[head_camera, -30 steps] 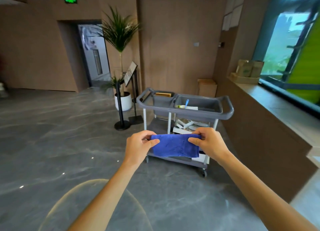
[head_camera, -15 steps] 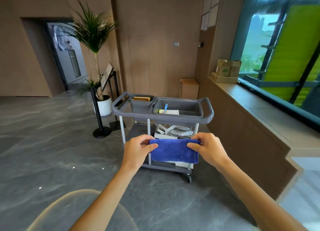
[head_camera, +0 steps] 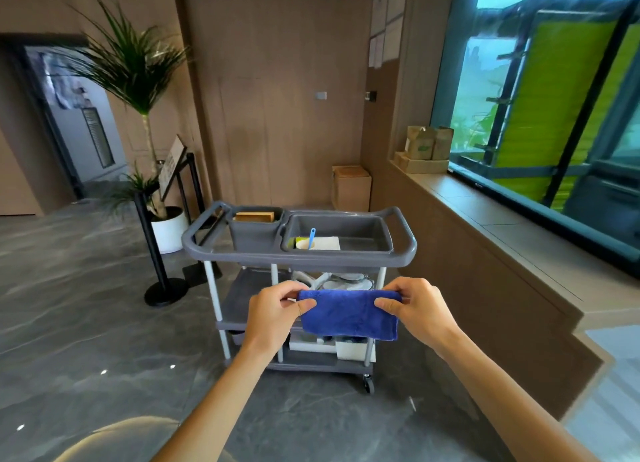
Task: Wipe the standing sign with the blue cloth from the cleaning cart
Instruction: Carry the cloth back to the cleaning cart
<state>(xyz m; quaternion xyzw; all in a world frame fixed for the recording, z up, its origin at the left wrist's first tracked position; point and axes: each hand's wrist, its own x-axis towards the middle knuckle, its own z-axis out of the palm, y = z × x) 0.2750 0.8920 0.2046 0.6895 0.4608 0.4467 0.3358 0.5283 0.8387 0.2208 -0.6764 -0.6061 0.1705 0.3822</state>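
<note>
From the head view, both bare hands are raised in front of a grey cleaning cart (head_camera: 298, 253). The left hand (head_camera: 273, 314) pinches the upper left corner of the blue cloth (head_camera: 348, 314) between thumb and fingers, its grip closed on the fabric. The right hand (head_camera: 420, 311) pinches the upper right corner the same way. The cloth is stretched between them, its lower edge hanging free in front of the cart's middle shelf. The standing sign (head_camera: 172, 165) is well apart to the left, tilted on a dark stand, just beside a potted palm (head_camera: 138, 80) in a white pot. A black post (head_camera: 152, 250) stands on the grey floor before the plant. Cardboard boxes (head_camera: 424, 148) sit on the ledge by the window.
</note>
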